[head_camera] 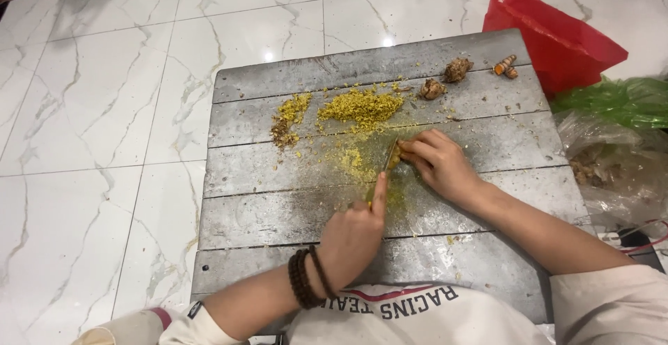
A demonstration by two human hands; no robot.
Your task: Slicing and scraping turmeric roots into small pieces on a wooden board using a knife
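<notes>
My left hand [356, 237], with dark bead bracelets on the wrist, grips a knife [390, 158] whose blade points away toward a small yellow root piece [396, 155]. My right hand [438, 165] pins that root piece down on the grey plank board [278, 206] with its fingertips. Piles of yellow chopped root [362, 106] lie just beyond the hands, and a smaller pile [289, 115] sits to their left.
Two brown root knobs [445, 79] and a small orange root [506, 66] lie at the board's far right. A red plastic bag [550, 35], a green bag [616, 101] and a clear bag [605, 164] sit right of the board. White marble floor tiles [97, 108] surround it.
</notes>
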